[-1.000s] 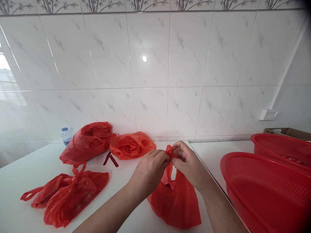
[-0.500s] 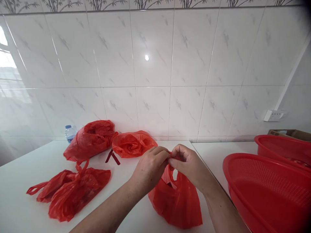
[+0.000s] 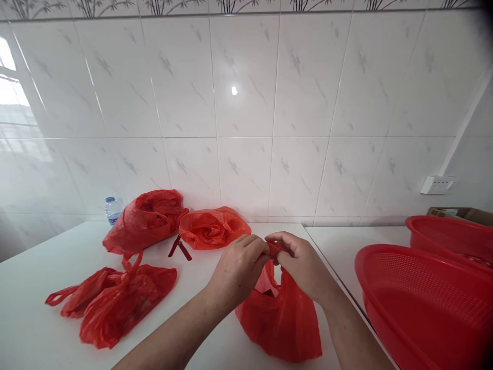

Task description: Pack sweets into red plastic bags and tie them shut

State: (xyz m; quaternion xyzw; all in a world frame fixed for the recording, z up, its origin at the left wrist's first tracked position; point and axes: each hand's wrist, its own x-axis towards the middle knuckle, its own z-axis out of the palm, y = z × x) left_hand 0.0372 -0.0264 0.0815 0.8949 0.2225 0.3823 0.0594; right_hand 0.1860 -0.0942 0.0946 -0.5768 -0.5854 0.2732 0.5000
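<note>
A red plastic bag rests on the white table in front of me, its handles pulled upward. My left hand pinches the gathered handle end from the left. From the right, my right hand grips the same handles, with a short red twist of plastic showing between the two hands. A gap shows under the handles, and what lies inside the bag is mostly hidden. Left of my forearm lie red bags with knotted handles.
Behind are a large full red bag, a crumpled red bag, dark red strips and a plastic bottle. Red baskets stand at the right, before a cardboard box. A socket is on the tiled wall.
My hands have drawn slightly apart, so more of the twisted handle shows between them. The fingers of my right hand have shifted on the plastic. The bag stays in place.
</note>
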